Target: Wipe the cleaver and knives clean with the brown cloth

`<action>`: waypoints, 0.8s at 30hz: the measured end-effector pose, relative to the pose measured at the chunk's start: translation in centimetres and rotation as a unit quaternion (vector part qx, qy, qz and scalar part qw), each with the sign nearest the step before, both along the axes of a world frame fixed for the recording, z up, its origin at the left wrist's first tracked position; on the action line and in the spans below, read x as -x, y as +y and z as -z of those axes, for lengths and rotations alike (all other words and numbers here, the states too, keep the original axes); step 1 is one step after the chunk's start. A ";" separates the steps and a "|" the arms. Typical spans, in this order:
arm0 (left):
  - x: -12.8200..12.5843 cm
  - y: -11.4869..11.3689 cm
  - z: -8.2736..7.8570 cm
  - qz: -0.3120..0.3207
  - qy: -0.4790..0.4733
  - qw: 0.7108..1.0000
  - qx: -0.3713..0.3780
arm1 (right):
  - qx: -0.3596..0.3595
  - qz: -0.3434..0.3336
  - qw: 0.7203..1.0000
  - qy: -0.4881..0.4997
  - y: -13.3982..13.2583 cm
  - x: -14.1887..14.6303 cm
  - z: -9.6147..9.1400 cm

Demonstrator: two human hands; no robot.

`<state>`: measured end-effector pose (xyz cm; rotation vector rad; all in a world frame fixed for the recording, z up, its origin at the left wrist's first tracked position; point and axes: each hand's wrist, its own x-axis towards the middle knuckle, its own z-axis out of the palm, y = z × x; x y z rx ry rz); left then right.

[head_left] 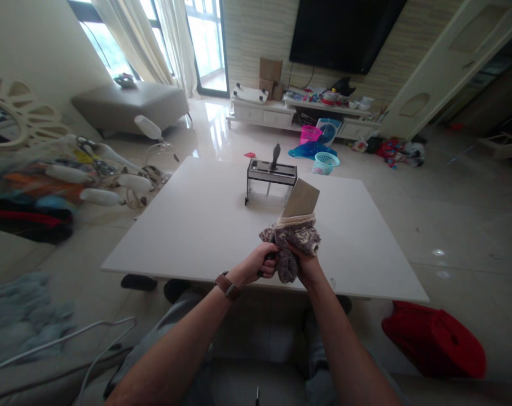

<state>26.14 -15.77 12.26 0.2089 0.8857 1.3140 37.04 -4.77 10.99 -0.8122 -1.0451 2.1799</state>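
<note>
My left hand [258, 263] is closed round the dark handle of a cleaver [301, 199], whose broad steel blade points up and away over the white table [197, 225]. My right hand [307, 265] grips a brown and cream knitted cloth [292, 239] wrapped around the base of the blade. A watch with a brown strap sits on my left wrist. Farther back on the table stands a clear knife rack [269, 180] with one black-handled knife [275, 155] standing in it.
A red bag [433, 344] lies on the floor at the right. Clutter with scissors and white handles [99, 175] sits left of the table. A TV cabinet [307, 113], baskets [323, 163] and toys are at the back. My knees are under the table's near edge.
</note>
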 end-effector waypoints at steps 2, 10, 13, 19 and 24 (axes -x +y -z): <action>0.0 0.0 -0.1 0.000 0.004 1.000 0.000 | -0.007 0.011 0.999 -0.031 -0.1 0.0 -0.1; -0.1 0.0 0.2 0.002 0.005 1.000 -0.003 | -0.005 0.007 0.999 -0.040 -0.1 0.1 -0.3; -0.1 0.0 0.3 0.005 0.000 1.000 0.001 | 0.000 0.004 0.999 -0.041 -0.1 0.1 -0.6; -0.1 0.1 0.0 0.003 -0.001 1.000 0.002 | 0.007 0.009 0.998 -0.055 -0.3 0.1 -0.9; -0.1 0.1 0.2 0.002 -0.002 1.000 0.005 | 0.014 0.010 0.998 -0.056 -0.3 0.1 -0.9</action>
